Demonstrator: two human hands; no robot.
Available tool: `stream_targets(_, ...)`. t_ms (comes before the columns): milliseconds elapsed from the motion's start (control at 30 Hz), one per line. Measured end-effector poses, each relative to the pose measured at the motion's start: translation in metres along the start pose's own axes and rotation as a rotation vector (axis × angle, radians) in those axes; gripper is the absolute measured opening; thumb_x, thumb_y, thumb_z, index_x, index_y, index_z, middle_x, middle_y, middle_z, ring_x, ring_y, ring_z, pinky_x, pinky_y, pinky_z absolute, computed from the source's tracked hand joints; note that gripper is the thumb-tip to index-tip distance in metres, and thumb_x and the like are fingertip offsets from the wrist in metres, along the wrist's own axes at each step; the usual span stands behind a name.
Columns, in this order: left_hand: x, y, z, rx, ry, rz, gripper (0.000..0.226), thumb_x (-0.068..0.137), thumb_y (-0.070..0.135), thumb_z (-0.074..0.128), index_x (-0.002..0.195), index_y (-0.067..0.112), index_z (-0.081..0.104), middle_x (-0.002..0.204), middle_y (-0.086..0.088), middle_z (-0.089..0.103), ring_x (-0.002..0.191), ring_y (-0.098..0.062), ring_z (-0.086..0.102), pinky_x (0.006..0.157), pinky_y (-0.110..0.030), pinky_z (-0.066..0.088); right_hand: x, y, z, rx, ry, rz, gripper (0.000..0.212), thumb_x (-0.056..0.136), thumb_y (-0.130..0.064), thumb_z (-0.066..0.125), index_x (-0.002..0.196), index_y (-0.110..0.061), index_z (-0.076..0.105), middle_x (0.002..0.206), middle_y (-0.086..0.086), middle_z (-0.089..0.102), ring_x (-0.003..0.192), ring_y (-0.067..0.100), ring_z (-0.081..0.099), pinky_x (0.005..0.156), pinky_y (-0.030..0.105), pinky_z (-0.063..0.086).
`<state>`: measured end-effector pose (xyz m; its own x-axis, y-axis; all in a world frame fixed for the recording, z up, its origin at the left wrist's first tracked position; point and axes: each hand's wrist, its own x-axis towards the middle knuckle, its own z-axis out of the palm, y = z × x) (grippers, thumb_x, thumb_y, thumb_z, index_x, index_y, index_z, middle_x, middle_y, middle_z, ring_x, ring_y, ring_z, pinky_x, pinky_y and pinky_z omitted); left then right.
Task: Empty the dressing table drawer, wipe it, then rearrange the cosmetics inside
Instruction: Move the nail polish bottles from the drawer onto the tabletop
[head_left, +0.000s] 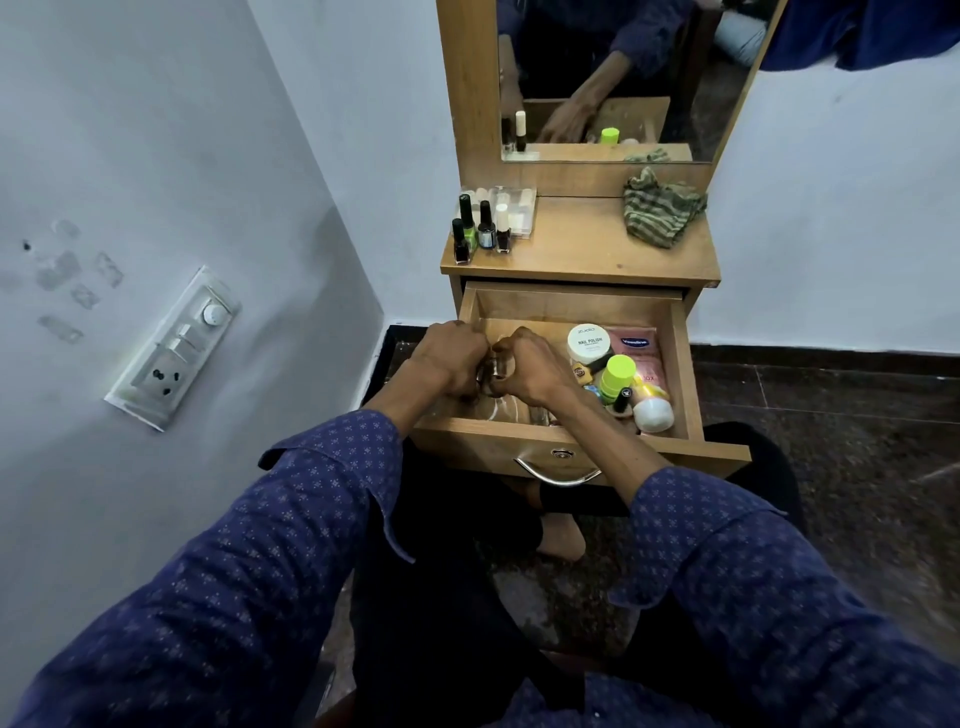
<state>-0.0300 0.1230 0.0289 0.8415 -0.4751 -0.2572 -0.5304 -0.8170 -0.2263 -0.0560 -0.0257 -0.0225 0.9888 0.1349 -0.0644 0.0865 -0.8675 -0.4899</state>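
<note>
The wooden drawer (680, 364) of the dressing table stands pulled open. My left hand (454, 361) and my right hand (532, 366) meet over its left half, fingers curled round a small clear, shiny item (493, 368) that they mostly hide. On the right of the drawer lie a white nail-polish jar (587, 342), a pink Vaseline packet (636, 343), a lime-capped bottle (618, 373), a white bottle (653, 414) and small polish bottles. Something clear (501, 413) lies at the drawer's front left.
On the tabletop (582, 249) stand several nail polish bottles (480, 228) beside a clear box (517, 208), with a striped green cloth (662, 213) at the right. A mirror (623, 78) rises behind. A switch panel (176, 348) is on the left wall.
</note>
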Motion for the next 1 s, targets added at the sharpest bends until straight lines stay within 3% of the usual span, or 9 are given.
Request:
stream_targets(167,-0.007,-0.004,0.001,-0.084,0.074,0.012,0.032,0.078,0.034,0.083,0.104,0.018,0.073,0.110,-0.005,0.070,0.103,-0.027,0.066,0.073,-0.033,0.043,0.000,0.006,0.003,0.038,-0.034,0.003,0.056,0.063,-0.032,0.098,0.112,-0.019,0.073,0.111,0.003,0.066,0.101,0.026,0.063,0.085,0.041,0.056)
stream_targets(267,-0.009,-0.009,0.003,-0.205,0.144,0.012,0.052,0.074,0.039,0.084,0.118,0.018,0.067,0.119,-0.003,0.066,0.104,-0.029,0.067,0.081,-0.038,0.053,0.001,0.008,0.004,0.076,-0.025,0.025,0.057,0.060,-0.032,0.100,0.107,-0.019,0.070,0.107,0.001,0.065,0.097,0.024,0.063,0.083,0.041,0.055)
stream_targets(467,-0.019,-0.014,0.004,-0.476,0.373,0.004,0.063,0.073,0.035,0.088,0.126,0.018,0.058,0.128,0.001,0.057,0.098,-0.027,0.066,0.074,-0.037,0.050,0.003,0.008,-0.003,0.265,0.172,0.047,0.058,0.069,-0.024,0.094,0.119,-0.016,0.065,0.114,0.003,0.066,0.104,0.021,0.061,0.074,0.029,0.039)
stream_targets(600,-0.022,-0.018,0.006,-0.665,0.521,-0.033,0.065,0.075,0.036,0.086,0.132,0.021,0.058,0.125,0.004,0.056,0.093,-0.015,0.062,0.077,-0.034,0.052,0.001,0.005,-0.015,0.527,0.249,0.134,0.058,0.073,-0.023,0.093,0.123,-0.020,0.063,0.106,-0.002,0.071,0.085,0.011,0.070,0.072,0.033,0.058)
stream_targets(733,-0.021,-0.013,0.000,-0.967,0.652,-0.099,0.056,0.081,0.033,0.085,0.131,0.023,0.062,0.120,0.011,0.062,0.086,-0.007,0.068,0.076,-0.020,0.055,0.000,0.003,-0.030,0.637,0.282,0.114,0.055,0.079,-0.030,0.088,0.127,-0.025,0.062,0.103,-0.001,0.070,0.087,0.009,0.068,0.068,0.028,0.051)
stream_targets(800,-0.017,-0.008,-0.006,-1.152,0.668,-0.175,0.045,0.089,0.035,0.081,0.130,0.025,0.065,0.113,0.011,0.069,0.087,-0.007,0.070,0.074,-0.016,0.055,-0.001,0.002,-0.041,0.656,0.294,0.084,0.057,0.083,-0.025,0.085,0.134,-0.024,0.060,0.101,-0.002,0.066,0.085,0.006,0.065,0.067,0.024,0.051)
stream_targets(900,-0.001,-0.003,-0.016,-1.514,0.604,-0.292,0.026,0.103,0.038,0.062,0.121,0.021,0.070,0.105,0.001,0.076,0.087,-0.015,0.072,0.072,-0.026,0.057,0.000,-0.002,-0.060,0.647,0.346,0.025,0.057,0.087,-0.014,0.076,0.141,-0.023,0.060,0.093,-0.004,0.063,0.078,0.002,0.059,0.063,0.006,0.045)
stream_targets(967,0.008,-0.001,-0.026,-1.781,0.510,-0.415,0.033,0.109,0.038,0.050,0.113,0.013,0.071,0.094,-0.008,0.077,0.069,-0.014,0.068,0.063,-0.026,0.053,0.003,-0.004,-0.070,0.645,0.358,0.009,0.054,0.089,-0.015,0.072,0.142,-0.024,0.061,0.093,0.000,0.065,0.081,0.009,0.062,0.071,0.009,0.050)
stream_targets(1000,0.010,0.000,-0.030,-1.869,0.460,-0.462,0.040,0.110,0.041,0.046,0.114,0.009,0.071,0.093,-0.014,0.077,0.063,-0.013,0.066,0.061,-0.026,0.053,0.005,-0.006,-0.074,0.664,0.348,0.004,0.053,0.089,-0.016,0.072,0.141,-0.024,0.062,0.093,0.002,0.067,0.084,0.015,0.066,0.078,0.019,0.057)
